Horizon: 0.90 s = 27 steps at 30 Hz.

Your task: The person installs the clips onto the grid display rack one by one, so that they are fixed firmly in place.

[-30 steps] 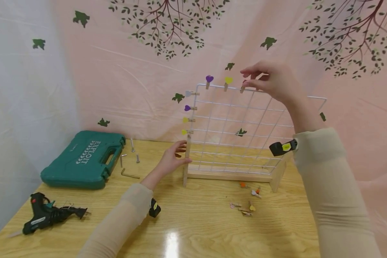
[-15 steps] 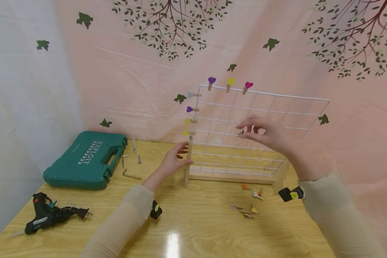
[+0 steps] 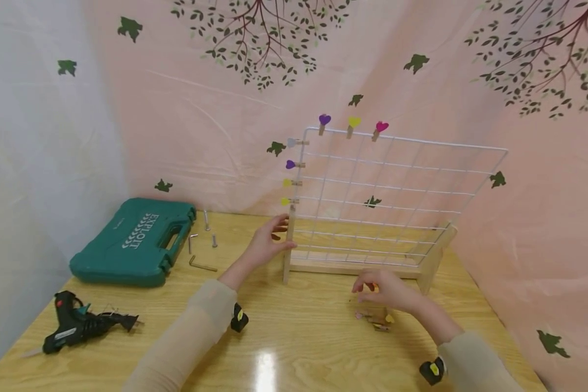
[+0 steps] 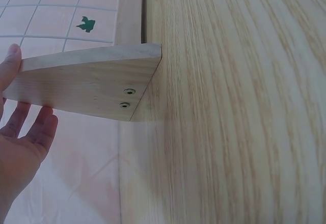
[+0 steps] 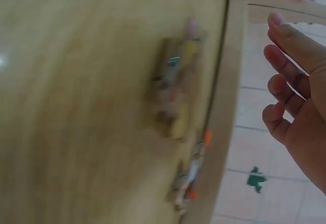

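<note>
My left hand (image 3: 265,244) holds the wooden side board (image 4: 86,84) of a stand, thumb on one face and fingers on the other. A white wire grid (image 3: 446,144) rises from this stand. Heart clothespins are clipped along it: purple (image 3: 324,120), yellow (image 3: 354,122) and pink (image 3: 382,126) on top, several more down the left side. Low in front of the base, my right hand (image 3: 389,289) hovers over loose clothespins (image 3: 381,327), its bent fingers apart from the thumb and nothing between them. In the right wrist view those clothespins (image 5: 173,89) are blurred; the hand partly hides them from the head camera.
A green tool case (image 3: 132,242) lies at the left back of the wooden table. Beside it are bolts (image 3: 214,240) and hex keys (image 3: 203,265). A black glue gun (image 3: 80,326) is at the front left. A printed pink cloth (image 3: 215,120) hangs behind.
My right hand has let go of the pink heart clothespin on the top wire and come down to the loose clothespins on the table. The left hand has stayed on the side board.
</note>
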### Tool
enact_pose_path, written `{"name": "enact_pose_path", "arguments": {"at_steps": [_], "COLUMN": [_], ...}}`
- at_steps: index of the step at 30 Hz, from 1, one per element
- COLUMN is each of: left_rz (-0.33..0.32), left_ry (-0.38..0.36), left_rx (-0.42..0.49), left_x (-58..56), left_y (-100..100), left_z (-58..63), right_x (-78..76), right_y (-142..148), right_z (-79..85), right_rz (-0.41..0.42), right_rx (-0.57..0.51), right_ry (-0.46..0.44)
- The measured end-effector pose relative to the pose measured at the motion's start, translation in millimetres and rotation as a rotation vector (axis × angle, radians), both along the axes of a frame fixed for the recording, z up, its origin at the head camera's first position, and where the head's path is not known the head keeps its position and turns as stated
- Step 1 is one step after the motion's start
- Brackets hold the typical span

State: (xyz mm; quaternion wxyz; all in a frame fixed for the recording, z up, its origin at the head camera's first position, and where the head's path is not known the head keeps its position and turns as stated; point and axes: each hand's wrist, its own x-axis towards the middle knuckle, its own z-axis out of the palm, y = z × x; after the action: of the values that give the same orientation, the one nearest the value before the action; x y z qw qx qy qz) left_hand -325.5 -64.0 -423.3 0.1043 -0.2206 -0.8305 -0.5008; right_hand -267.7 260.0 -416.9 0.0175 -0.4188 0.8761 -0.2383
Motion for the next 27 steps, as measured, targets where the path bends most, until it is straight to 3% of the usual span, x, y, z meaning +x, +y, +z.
{"name": "enact_pose_path", "arguments": {"at_steps": [8,16,22,27], "left_rz": [-0.016,-0.017,0.002,0.002], "left_ry": [0.006,0.007,-0.012,-0.048], "left_rx": [0.009,0.009,-0.011,-0.007], "left_x": [0.3,-1.8,-1.5,0.3], "left_y": [-0.5,-0.2,-0.3,-0.2], "left_z": [1.4,-1.1,-0.9,1.4], "right_x": [2.2,-0.7,-0.7,-1.3], "right_y": [8.8,7.8,6.4,5.3], "right_z": [-30.3,-37.7,-33.8,-16.7], "right_rz": [-0.007,0.001,0.003,0.019], "right_rx": [0.073,0.089,0.071,0.006], "right_ry": [-0.199,-0.318,-0.310,-0.143]}}
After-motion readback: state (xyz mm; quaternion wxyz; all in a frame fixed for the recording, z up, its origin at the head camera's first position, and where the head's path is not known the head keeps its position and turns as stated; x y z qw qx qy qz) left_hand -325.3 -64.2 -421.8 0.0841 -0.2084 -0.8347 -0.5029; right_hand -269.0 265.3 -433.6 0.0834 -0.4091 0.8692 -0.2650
